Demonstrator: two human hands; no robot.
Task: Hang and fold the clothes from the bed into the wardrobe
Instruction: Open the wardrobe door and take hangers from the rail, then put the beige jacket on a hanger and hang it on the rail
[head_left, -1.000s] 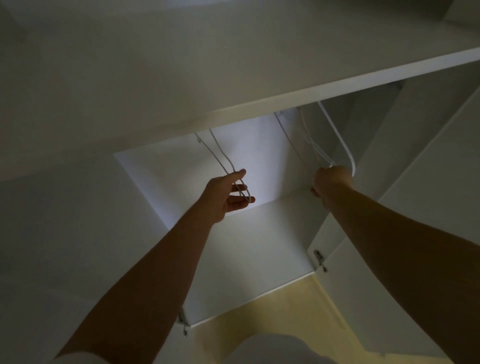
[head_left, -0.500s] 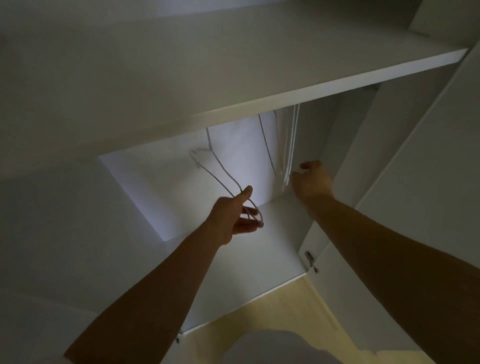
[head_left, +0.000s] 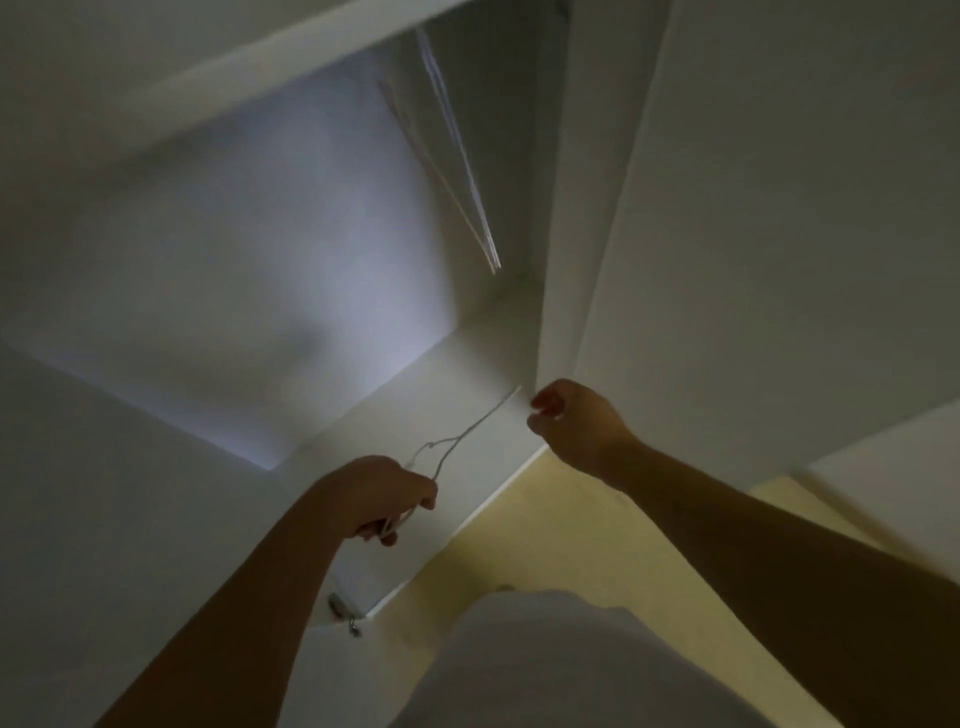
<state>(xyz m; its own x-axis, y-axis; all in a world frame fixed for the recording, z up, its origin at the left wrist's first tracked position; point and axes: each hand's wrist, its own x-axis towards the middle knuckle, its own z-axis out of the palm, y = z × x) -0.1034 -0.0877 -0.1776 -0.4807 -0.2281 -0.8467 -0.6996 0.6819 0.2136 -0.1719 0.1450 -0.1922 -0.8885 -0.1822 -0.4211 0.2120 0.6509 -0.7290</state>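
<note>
My left hand (head_left: 376, 499) grips a thin white wire hanger (head_left: 457, 441) low in front of the open white wardrobe (head_left: 218, 249). The hanger's wire slants up to the right toward my right hand (head_left: 569, 423). That hand is loosely curled beside the wardrobe's right side panel (head_left: 558, 208), and I see nothing in it. Several more white hangers (head_left: 457, 156) dangle together from above, inside the wardrobe near its right wall. No clothes or bed are in view.
An open wardrobe door (head_left: 779, 208) stands at the right. A shelf edge (head_left: 234, 67) runs across the top left. A metal hinge (head_left: 343, 613) sits at the wardrobe's lower front edge. Pale yellow floor (head_left: 545, 530) lies below, and my white shirt (head_left: 561, 660) fills the bottom.
My left hand closed on one hanger and pulled it down and out of the wardrobe. My right hand let go of the hanging bunch and dropped lower. The view tilted downward.
</note>
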